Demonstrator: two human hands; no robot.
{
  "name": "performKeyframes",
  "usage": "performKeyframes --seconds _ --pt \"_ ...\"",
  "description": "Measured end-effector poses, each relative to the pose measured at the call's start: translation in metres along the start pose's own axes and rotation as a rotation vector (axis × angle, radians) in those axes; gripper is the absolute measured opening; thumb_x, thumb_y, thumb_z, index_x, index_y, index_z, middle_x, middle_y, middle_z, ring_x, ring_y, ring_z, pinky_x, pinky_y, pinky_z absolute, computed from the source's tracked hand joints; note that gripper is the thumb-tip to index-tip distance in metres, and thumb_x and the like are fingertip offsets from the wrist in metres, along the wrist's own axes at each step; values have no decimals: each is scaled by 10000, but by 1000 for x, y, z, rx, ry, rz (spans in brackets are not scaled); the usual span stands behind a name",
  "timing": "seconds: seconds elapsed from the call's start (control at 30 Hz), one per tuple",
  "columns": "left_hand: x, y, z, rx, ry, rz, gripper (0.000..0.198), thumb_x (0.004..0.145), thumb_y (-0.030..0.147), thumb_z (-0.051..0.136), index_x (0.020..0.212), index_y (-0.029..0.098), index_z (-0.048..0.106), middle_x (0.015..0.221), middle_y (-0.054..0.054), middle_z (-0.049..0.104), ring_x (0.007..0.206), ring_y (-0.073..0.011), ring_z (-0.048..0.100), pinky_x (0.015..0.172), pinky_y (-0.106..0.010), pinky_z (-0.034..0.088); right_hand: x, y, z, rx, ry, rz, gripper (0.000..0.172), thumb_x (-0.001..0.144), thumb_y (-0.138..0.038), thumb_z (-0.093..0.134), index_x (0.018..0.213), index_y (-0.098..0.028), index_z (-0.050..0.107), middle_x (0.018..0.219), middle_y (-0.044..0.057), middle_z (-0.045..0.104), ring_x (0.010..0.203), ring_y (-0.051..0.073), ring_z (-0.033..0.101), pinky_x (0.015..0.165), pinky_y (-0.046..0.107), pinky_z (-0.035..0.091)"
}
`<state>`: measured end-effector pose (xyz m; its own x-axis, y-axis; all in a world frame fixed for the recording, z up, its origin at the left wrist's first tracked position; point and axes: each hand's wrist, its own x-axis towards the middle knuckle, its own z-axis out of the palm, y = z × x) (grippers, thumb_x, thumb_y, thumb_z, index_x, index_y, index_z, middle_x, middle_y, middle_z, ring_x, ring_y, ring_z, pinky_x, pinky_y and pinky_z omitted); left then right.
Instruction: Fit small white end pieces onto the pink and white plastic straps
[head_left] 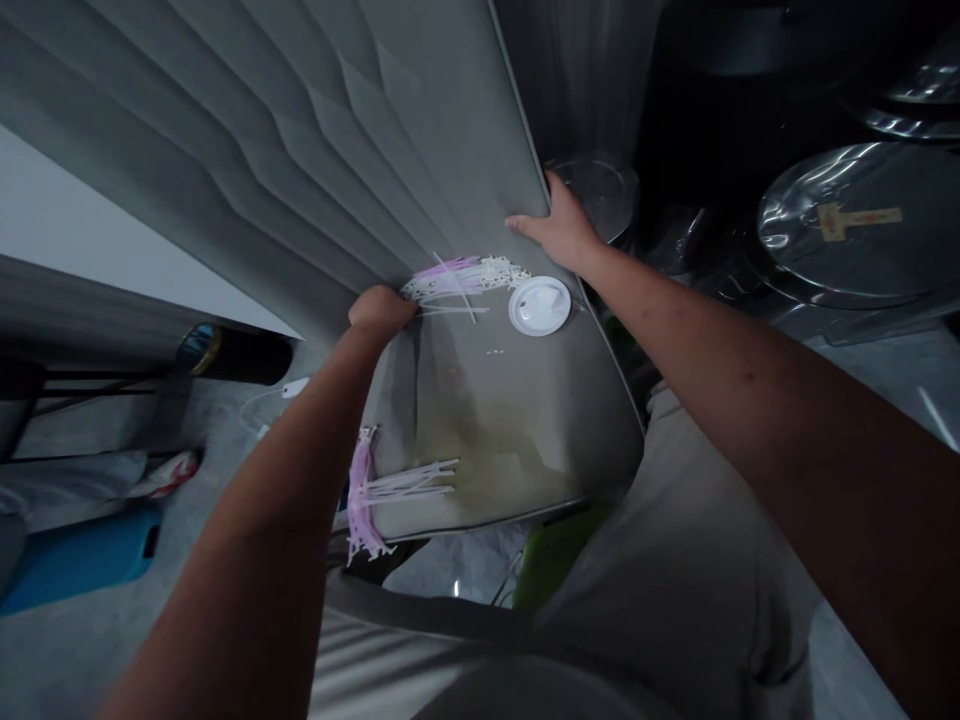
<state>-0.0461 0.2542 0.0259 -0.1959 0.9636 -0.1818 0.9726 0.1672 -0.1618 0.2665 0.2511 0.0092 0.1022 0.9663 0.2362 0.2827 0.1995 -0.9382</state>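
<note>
You're clasping one chair (517, 390), standing before you, by its backrest edge (529, 150) with your right hand (566, 228), thumb spread; your left hand (382, 312) is curling at its left, grip hidden, can't tell. Two strip bundles (362, 490), one white lid (541, 307) are lying on the chair.

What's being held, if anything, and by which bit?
The chair, by the side edge of its back, in the right hand's grip. The left hand's grip is beside pale strips; whether it holds anything can't be told.
</note>
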Motion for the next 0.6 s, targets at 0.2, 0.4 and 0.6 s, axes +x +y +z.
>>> performKeyframes --seconds 0.2,0.4,0.6 --pt "-16 -4 -4 18 74 21 427 754 420 583 999 101 729 1086 -235 701 1057 -410 636 806 -454 504 0 0 -1 -17 -1 -2 590 686 -317 728 1222 -255 490 1217 37 662 1123 222 613 1040 417 478" --pt "-48 -16 -20 -111 169 50 385 827 379 512 1049 114 683 1062 -128 706 1046 -324 630 834 -368 476 0 -4 -4 -41 -7 4 559 670 -330 750 1168 -318 498 1187 -17 669 1088 198 608 1034 421 487" --pt "-84 -21 -31 -296 71 62 403 901 304 267 1142 135 543 850 -85 672 735 -177 666 636 -266 518 -11 -23 -6 -169 109 15 746 662 -309 786 1289 -186 401 1407 156 481 1312 327 454 1143 505 343"
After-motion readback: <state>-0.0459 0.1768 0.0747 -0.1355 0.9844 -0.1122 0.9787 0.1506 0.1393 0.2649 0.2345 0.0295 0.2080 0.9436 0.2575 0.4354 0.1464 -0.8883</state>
